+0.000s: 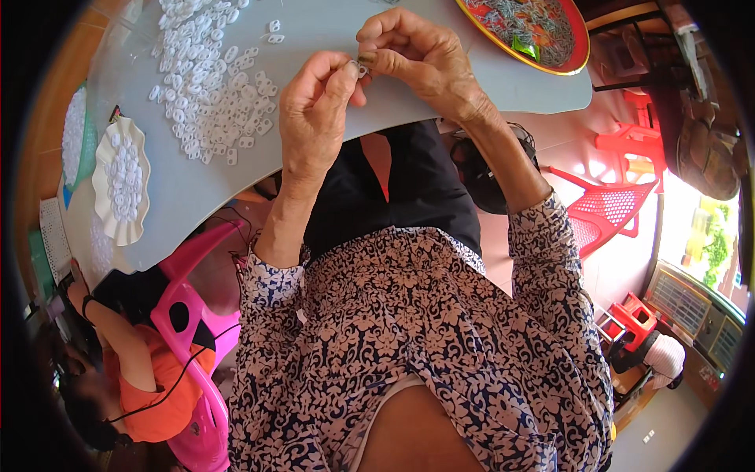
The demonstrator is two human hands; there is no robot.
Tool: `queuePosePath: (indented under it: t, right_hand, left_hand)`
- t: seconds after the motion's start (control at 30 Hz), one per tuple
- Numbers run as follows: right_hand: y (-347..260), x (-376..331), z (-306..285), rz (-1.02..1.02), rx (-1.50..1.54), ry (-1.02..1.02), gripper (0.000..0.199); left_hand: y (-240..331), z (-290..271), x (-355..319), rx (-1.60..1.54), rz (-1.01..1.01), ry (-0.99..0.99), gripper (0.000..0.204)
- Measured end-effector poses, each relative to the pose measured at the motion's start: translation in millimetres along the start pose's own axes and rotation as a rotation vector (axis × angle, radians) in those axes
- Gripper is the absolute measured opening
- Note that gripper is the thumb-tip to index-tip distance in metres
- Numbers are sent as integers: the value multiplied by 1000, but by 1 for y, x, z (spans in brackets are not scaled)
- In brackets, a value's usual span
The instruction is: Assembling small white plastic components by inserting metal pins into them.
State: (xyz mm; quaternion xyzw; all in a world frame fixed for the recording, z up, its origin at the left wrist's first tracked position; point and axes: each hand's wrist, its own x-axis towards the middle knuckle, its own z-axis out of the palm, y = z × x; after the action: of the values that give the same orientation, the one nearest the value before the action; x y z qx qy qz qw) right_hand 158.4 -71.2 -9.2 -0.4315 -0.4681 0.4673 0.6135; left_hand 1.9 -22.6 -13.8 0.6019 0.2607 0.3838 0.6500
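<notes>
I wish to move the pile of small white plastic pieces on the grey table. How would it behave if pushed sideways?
The white pieces lie loose, so the pile would probably scatter. They look small, flat and light, likely sliding easily on the smooth grey table. Strays already lie apart.

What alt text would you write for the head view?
Left hand and right hand pinch one small white plastic piece together above a grey table, beside a pile of white pieces and a red tray.

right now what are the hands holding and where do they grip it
Both the left hand and right hand pinch one small white plastic piece between their fingertips, by its edges.
</notes>
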Motion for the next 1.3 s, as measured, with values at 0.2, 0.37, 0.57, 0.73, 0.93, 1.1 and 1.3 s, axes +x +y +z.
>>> queuePosePath:
  t: [0.2, 0.37, 0.57, 0.73, 0.93, 1.1, 1.3]
  right_hand:
    - [-2, 0, -2, -4, -123, -5, 14]
    - [-6, 0, -1, 44, -221, -21, 18]
    - [-8, 1, 5, 42, -326, 29, 20]
    - [-13, 2, 11, 30, -393, 49, 23]
    - [-8, 4, 2, 56, -348, -22, 22]
    - [-9, 4, 0, 57, -337, -1, 23]
    - [-11, 5, 0, 59, -369, 17, 24]
  left_hand:
    - [-5, -5, 3, -114, 4, -61, 16]
    - [-2, -5, 1, -78, -23, -60, 16]
    - [4, 1, 0, -1, 27, -12, 16]
    - [5, 3, -1, 81, 64, 70, 18]
    - [1, -2, 0, 41, 29, 4, 17]
    - [5, -1, 0, 13, 24, -40, 17]
    - [2, -3, 1, -11, 24, -45, 16]
